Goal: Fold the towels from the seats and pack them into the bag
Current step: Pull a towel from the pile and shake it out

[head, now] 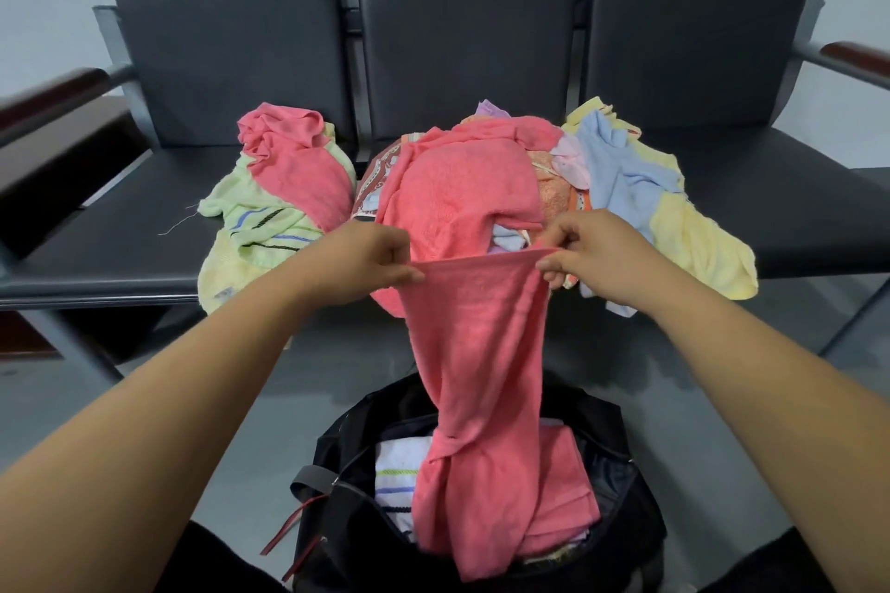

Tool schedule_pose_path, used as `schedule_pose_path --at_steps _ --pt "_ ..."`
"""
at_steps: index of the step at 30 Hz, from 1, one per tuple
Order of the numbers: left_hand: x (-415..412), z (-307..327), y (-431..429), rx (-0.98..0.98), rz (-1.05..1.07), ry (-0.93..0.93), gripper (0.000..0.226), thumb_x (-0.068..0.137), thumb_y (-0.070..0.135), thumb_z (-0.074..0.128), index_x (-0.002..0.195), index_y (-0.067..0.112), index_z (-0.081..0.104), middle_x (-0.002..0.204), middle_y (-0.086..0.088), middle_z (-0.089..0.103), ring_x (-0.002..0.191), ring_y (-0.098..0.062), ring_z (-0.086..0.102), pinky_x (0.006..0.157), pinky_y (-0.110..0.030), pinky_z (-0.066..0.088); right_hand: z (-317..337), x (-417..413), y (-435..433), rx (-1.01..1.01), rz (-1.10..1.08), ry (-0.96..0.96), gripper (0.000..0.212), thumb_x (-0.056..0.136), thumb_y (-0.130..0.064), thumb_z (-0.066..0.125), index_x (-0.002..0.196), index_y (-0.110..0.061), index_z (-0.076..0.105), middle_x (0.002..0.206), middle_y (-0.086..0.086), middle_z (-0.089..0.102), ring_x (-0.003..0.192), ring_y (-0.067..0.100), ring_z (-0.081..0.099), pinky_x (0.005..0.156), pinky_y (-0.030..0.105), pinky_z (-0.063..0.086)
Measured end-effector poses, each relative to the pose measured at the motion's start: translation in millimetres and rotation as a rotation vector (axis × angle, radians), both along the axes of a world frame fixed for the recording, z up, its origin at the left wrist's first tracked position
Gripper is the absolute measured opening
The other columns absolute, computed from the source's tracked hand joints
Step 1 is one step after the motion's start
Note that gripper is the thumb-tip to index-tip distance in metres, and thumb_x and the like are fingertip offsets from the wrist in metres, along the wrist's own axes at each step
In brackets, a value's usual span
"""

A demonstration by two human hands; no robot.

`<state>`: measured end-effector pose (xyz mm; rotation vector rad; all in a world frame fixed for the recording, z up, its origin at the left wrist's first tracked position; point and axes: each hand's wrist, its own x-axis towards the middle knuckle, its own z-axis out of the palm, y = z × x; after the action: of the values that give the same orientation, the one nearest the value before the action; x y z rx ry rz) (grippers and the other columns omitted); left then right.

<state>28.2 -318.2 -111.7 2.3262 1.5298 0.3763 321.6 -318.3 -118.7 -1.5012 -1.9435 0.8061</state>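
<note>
**A:** How far is the person with the towels?

**B:** Not yet at the middle, I would say. The black bag [337, 510] is standing open on the floor in front of the seats [120, 226]. Inside it a striped white towel [397, 477] and a folded pink towel [563, 486] are already lying.

**A:** And what are the hands doing?

**B:** They are holding up a hanging pink towel [477, 352] by its top edge. The left hand [380, 255] is pinching one corner between thumb and fingers [404, 272]. The right hand [578, 250] is pinching the other corner in the same way. The cloth is hanging between them, a little twisted, with its lower end over the mouth of the bag. I cannot tell whether it is touching the things inside.

**A:** So this one is not folded?

**B:** Not yet, I think. And much is waiting on the seats. A large pink towel [452, 188] is lying in the middle, a green striped towel [255, 217] on the left and a blue and yellow towel [626, 178] on the right, all crumpled, with more under them. I am judging that most of the folding is ahead
</note>
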Motion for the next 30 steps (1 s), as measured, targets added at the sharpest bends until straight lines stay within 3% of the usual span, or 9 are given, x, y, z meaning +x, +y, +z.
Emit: schedule_pose_path --at_steps 4,8,11,13,16,20,22,25,30 --pt "3 12 -7 0.099 0.107 -0.177 0.024 0.086 0.024 0.078 0.074 0.02 0.057 0.065 0.005 0.067 0.06 -0.006 0.063 0.06 -0.026 0.049 10 2 -7 0.026 -0.135 0.258 0.006 0.088 0.005 0.071 0.088 0.005 0.065 0.071 0.014 0.07 0.053 0.006 0.066 0.059 0.017 0.055" --pt "15 52 -4 0.213 0.16 -0.173 0.016 0.087 0.017 0.075 0.081 0.02 0.061 0.073 -0.001 0.068 0.058 -0.001 0.058 0.06 -0.028 0.043 50 3 -4 0.065 -0.19 0.329 0.005 0.089 0.001 0.072 0.09 0.002 0.068 0.069 0.013 0.068 0.051 0.008 0.063 0.06 0.021 0.057" --pt "16 110 -3 0.298 0.19 -0.203 0.007 0.087 0.017 0.075 0.093 0.017 0.073 0.078 -0.005 0.072 0.074 -0.017 0.069 0.075 -0.032 0.053 109 -2 -2 0.147 -0.172 0.416 0.003 0.09 0.004 0.07 0.09 0.004 0.067 0.067 0.013 0.063 0.049 0.008 0.06 0.055 0.021 0.053" --pt "16 155 -14 0.257 0.106 -0.431 0.006 0.089 0.013 0.074 0.095 0.015 0.075 0.077 0.0 0.073 0.074 -0.01 0.07 0.078 -0.026 0.054 157 -3 -8 0.174 -0.15 0.612 0.006 0.092 0.003 0.067 0.087 -0.001 0.066 0.067 0.009 0.061 0.052 0.01 0.056 0.054 0.022 0.048" --pt "16 205 -37 -0.079 -0.112 -0.826 0.006 0.088 0.005 0.068 0.093 0.005 0.071 0.08 0.003 0.075 0.077 -0.003 0.07 0.076 -0.015 0.055 206 9 -17 0.05 0.075 0.969 0.003 0.096 -0.003 0.061 0.095 -0.006 0.063 0.07 0.002 0.058 0.056 0.008 0.051 0.052 0.02 0.044" --pt "13 217 -39 0.161 0.085 -0.162 0.01 0.083 0.03 0.081 0.085 0.02 0.078 0.077 0.008 0.075 0.063 0.009 0.063 0.066 -0.009 0.045 189 22 -16 0.052 -0.046 0.529 0.003 0.089 -0.002 0.07 0.088 -0.002 0.068 0.065 0.006 0.06 0.057 0.016 0.05 0.05 0.022 0.046" --pt "13 216 -38 0.259 0.129 -0.188 0.013 0.085 0.032 0.079 0.085 0.019 0.078 0.078 0.004 0.075 0.06 0.008 0.063 0.058 -0.003 0.042 183 22 -15 0.143 -0.132 0.458 0.008 0.087 0.0 0.074 0.081 -0.005 0.07 0.064 0.007 0.063 0.057 0.019 0.053 0.056 0.029 0.048" --pt "22 215 -39 0.296 0.16 -0.377 0.015 0.091 0.024 0.074 0.091 0.009 0.072 0.086 -0.006 0.076 0.069 -0.005 0.071 0.069 -0.011 0.054 193 19 -20 0.307 -0.142 0.559 0.012 0.088 0.0 0.074 0.083 -0.011 0.07 0.073 0.009 0.067 0.059 0.016 0.057 0.061 0.03 0.05" --pt "34 215 -43 0.306 0.157 -0.63 0.012 0.095 0.015 0.069 0.093 0.005 0.064 0.09 -0.014 0.074 0.069 -0.011 0.074 0.065 -0.021 0.059 202 18 -17 0.398 -0.135 0.52 0.035 0.089 -0.002 0.073 0.12 -0.018 0.07 0.096 0.013 0.075 0.089 0.024 0.072 0.085 0.036 0.061"
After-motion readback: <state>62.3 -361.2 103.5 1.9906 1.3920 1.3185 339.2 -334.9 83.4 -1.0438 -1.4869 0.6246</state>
